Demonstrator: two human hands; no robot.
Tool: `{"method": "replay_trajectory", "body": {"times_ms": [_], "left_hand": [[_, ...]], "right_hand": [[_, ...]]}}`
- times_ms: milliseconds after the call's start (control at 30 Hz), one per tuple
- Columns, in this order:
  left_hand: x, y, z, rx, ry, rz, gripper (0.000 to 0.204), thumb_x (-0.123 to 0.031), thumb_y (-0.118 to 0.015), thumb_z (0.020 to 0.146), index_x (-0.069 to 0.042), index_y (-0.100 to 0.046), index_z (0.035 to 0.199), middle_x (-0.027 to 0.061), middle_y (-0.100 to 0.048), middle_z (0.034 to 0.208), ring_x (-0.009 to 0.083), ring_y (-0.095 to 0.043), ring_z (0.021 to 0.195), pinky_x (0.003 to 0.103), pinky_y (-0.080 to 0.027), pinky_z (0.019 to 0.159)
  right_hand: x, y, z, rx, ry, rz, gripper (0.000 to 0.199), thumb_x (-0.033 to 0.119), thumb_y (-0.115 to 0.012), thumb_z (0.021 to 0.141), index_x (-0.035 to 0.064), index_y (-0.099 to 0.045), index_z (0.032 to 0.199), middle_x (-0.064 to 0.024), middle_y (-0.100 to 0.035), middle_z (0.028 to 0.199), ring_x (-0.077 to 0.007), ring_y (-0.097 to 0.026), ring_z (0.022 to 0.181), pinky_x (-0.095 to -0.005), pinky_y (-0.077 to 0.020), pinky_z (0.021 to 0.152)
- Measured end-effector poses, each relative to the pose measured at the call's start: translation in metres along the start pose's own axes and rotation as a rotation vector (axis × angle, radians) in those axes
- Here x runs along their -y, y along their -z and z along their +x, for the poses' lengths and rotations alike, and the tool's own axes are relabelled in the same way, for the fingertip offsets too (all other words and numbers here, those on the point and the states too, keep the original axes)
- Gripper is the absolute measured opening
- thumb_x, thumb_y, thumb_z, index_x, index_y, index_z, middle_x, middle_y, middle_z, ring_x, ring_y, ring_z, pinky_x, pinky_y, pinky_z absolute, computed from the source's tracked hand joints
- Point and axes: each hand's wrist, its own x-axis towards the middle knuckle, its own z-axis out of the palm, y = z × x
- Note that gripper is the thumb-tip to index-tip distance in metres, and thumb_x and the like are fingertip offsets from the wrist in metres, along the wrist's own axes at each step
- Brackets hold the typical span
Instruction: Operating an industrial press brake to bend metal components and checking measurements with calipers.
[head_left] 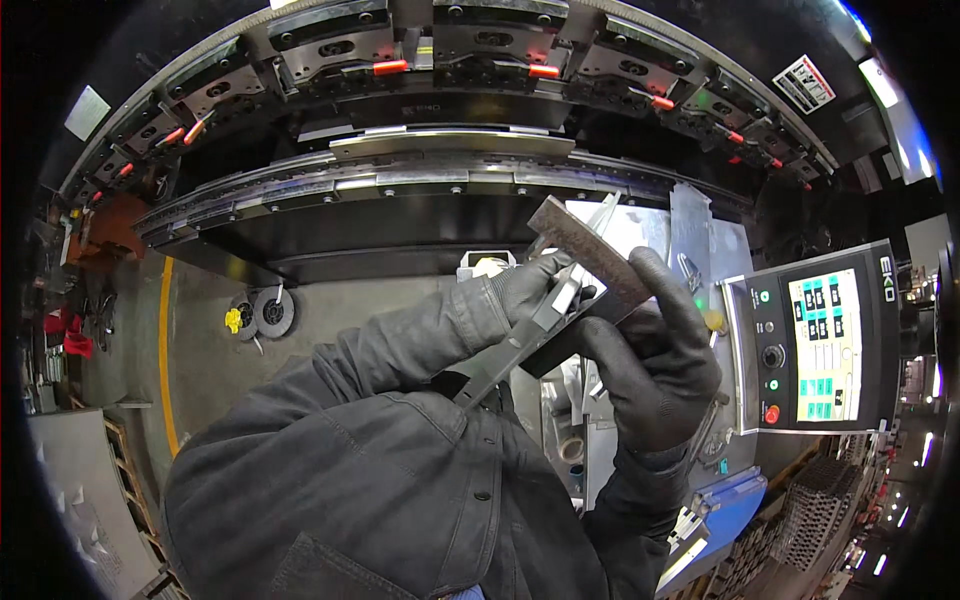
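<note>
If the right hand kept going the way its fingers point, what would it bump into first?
The right hand points up and away, gripping the metal piece. Past that, it would probably meet the machine's long steel bar first, though depth is hard to judge.

A control panel [815, 340] is seen at the right, dark grey and roughly rectangular. Its upper right part is taken up by a touchscreen [826, 343], tall and pale, filled with green, dark and white tiles. To the left of the screen, on the same panel, a column of round buttons is set, with a red one [771, 413] lowest. Well above the panel, on the black machine housing, a white rectangular warning label [804, 84] with red and black marks is fixed, tilted. Far left of the panel, a plain pale rectangle [88, 112], possibly a sign, is seen.
</note>
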Motion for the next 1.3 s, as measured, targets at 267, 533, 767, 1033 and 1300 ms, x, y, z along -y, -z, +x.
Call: {"method": "replay_trajectory", "body": {"times_ms": [267,533,767,1033,1300], "left_hand": [[0.000,-0.010,-0.002,0.096,-0.045,-0.130,0.023,-0.014,-0.050,0.087,0.004,-0.051,0.102,0.0132,-0.062,0.081,0.0172,-0.062,0.066,0.029,-0.055,0.063],[-0.004,-0.022,-0.009,0.071,-0.089,-0.081,0.022,-0.015,-0.050,0.087,0.003,-0.052,0.100,0.0113,-0.061,0.076,0.0166,-0.061,0.061,0.029,-0.053,0.058],[-0.004,-0.032,-0.013,0.043,-0.117,-0.039,0.021,-0.016,-0.051,0.088,0.001,-0.052,0.099,0.0097,-0.060,0.072,0.0161,-0.059,0.056,0.028,-0.052,0.053],[-0.002,-0.039,-0.019,0.013,-0.139,-0.003,0.020,-0.018,-0.051,0.088,0.000,-0.053,0.098,0.0078,-0.059,0.067,0.0154,-0.057,0.050,0.028,-0.051,0.048],[-0.002,-0.048,-0.021,-0.011,-0.159,0.023,0.020,-0.019,-0.052,0.088,-0.001,-0.054,0.096,0.0060,-0.058,0.062,0.0148,-0.055,0.045,0.027,-0.049,0.044]], "right_hand": [[-0.005,-0.004,0.000,0.093,0.009,-0.002,0.058,-0.014,-0.059,0.071,0.0018,-0.046,0.125,-0.0045,-0.058,0.060,-0.0036,-0.043,0.046,-0.0165,-0.0398,0.046],[-0.003,-0.005,0.004,0.110,-0.021,-0.018,0.056,-0.014,-0.059,0.072,0.0007,-0.046,0.124,-0.0062,-0.059,0.064,-0.0039,-0.046,0.048,-0.0181,-0.0432,0.048],[-0.001,-0.010,0.004,0.080,-0.071,0.057,0.053,-0.012,-0.060,0.071,-0.0030,-0.048,0.122,-0.0063,-0.058,0.070,-0.0056,-0.045,0.051,-0.0179,-0.0368,0.045],[-0.008,-0.013,0.002,0.078,-0.040,0.168,0.053,-0.012,-0.060,0.071,-0.0021,-0.048,0.122,-0.0064,-0.058,0.071,-0.0060,-0.045,0.051,-0.0175,-0.0353,0.045],[-0.009,-0.006,-0.001,0.155,-0.084,0.082,0.057,-0.017,-0.057,0.071,0.0008,-0.046,0.124,-0.0180,-0.065,0.082,-0.0105,-0.057,0.060,-0.0201,-0.0463,0.053]]}}
